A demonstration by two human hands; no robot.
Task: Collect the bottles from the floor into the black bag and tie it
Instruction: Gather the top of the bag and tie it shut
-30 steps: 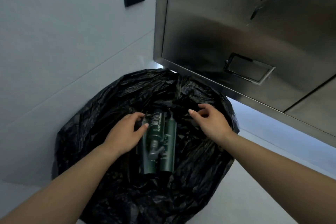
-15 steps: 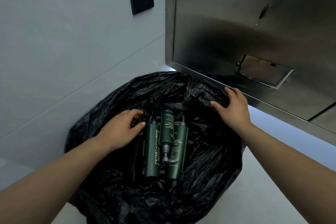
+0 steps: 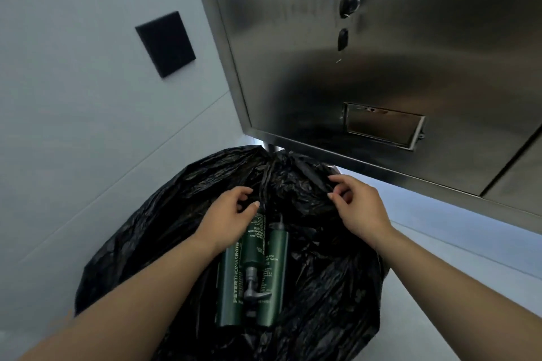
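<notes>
A crumpled black bag lies open on the floor below me. Three dark green pump bottles lie side by side inside it, tops pointing mixed ways. My left hand pinches the bag's far rim just left of the bottles. A little to the right, my right hand pinches another fold of that far rim. The two hands sit close together over the bag's far edge.
A stainless steel wall cabinet with a key lock and a recessed flap overhangs the bag's far side. A black square plate sits on the pale wall. Grey floor runs to the right.
My right hand came back from the bag's far right edge towards the middle and pinched the plastic. My left hand slid up along the rim. The view tilted upward.
</notes>
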